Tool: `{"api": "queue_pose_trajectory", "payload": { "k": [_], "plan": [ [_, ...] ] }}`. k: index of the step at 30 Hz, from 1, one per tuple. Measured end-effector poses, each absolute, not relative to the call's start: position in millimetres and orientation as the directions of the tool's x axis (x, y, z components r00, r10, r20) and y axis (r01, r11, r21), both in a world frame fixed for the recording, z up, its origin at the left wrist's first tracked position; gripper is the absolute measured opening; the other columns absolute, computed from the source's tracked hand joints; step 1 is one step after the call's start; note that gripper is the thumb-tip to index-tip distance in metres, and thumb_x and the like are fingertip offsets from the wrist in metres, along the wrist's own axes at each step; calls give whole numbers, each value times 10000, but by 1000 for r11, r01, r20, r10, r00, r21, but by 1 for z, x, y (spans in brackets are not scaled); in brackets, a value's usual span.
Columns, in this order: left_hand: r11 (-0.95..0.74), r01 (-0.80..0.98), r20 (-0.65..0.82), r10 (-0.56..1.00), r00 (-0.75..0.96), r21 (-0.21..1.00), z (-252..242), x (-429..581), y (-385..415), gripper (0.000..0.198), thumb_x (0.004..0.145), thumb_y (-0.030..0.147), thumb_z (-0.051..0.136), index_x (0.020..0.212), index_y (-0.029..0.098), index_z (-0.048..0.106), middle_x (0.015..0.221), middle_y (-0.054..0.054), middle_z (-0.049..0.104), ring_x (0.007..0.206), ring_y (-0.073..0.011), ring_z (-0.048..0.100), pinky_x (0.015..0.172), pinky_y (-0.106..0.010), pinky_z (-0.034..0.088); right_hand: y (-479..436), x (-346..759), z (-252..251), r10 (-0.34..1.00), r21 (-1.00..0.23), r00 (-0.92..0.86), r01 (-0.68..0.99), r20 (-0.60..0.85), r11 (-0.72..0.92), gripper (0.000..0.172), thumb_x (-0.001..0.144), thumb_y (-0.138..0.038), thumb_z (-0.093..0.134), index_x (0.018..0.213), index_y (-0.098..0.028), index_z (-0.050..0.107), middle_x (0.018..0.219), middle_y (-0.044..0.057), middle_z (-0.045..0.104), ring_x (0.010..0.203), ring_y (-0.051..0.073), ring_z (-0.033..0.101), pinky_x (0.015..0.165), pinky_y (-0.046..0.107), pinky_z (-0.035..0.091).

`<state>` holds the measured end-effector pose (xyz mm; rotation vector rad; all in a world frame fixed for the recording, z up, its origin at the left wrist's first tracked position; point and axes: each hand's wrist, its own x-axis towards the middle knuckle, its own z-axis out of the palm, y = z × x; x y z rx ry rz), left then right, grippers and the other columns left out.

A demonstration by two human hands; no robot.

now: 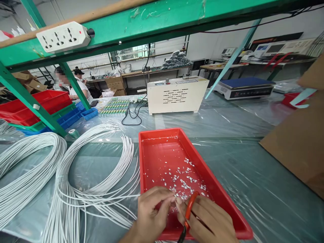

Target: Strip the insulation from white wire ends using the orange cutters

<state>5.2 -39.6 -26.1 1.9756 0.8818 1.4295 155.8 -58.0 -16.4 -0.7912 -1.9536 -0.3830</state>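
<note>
- Our left hand (152,216) is over the near left corner of the red tray (159,132), thumb and fingertips pressed together on the end of a white wire (121,195).
- That wire's long axis runs almost level. It comes in across the tray's left wall from the wire bundle (65,189), which lies looped to the left of the tray.
- Our right hand (207,222) is over the tray's near edge, just right of the left hand and curled closed around a red-handled cutter (189,207).
- The cutter's head points up and left toward the pinched wire end. We cannot tell whether its blades touch the wire.
- The wire end lies between the two hands, nearer the left fingertips.
- White scraps (187,182) are scattered on the tray floor just beyond both hands.
- A cream machine box (177,94) stands well behind the tray.
</note>
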Motion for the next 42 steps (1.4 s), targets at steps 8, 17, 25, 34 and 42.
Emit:
{"api": "queue_pose_trajectory", "payload": {
  "k": [8, 17, 25, 34, 42],
  "plan": [
    [-528, 146, 500, 845, 190, 836, -24, 6, -38, 118, 754, 67, 612, 771, 136, 705, 687, -60, 707, 618, -139, 651, 590, -211, 523, -61, 158, -23, 380, 36, -408, 719, 830, 694, 238, 869, -54, 437, 786, -148, 639, 576, 31, 636, 532, 145, 587, 546, 268, 468],
    [-581, 161, 523, 800, 292, 798, -22, -3, -30, 144, 752, 63, 614, 819, 143, 714, 739, -80, 721, 690, -158, 665, 649, -240, 535, -64, 162, -40, 404, -2, -415, 696, 816, 718, 240, 873, -41, 409, 870, -123, 635, 604, 50, 629, 573, 175, 594, 574, 316, 465],
    [-560, 165, 497, 811, 309, 812, -19, -8, -28, 136, 735, 67, 636, 814, 154, 706, 718, -62, 726, 651, -147, 669, 628, -221, 532, -62, 167, -40, 385, 17, -460, 658, 800, 753, 240, 857, -15, 422, 878, -116, 639, 637, 44, 646, 619, 168, 604, 635, 316, 486],
    [-434, 97, 400, 881, 252, 896, -23, -3, -31, 89, 730, 100, 639, 739, 144, 716, 681, -75, 729, 626, -171, 677, 588, -246, 535, -65, 158, -43, 342, 104, -418, 747, 842, 657, 258, 874, -73, 404, 855, -152, 649, 646, 39, 680, 568, 166, 621, 613, 311, 489],
    [-533, 106, 495, 830, 255, 839, -21, -6, -28, 114, 714, 58, 645, 762, 128, 720, 691, -85, 723, 646, -162, 668, 620, -244, 535, -61, 164, -31, 366, 31, -415, 695, 833, 719, 230, 852, -44, 420, 826, -139, 627, 610, 39, 653, 548, 158, 598, 565, 294, 482]
  ]
}}
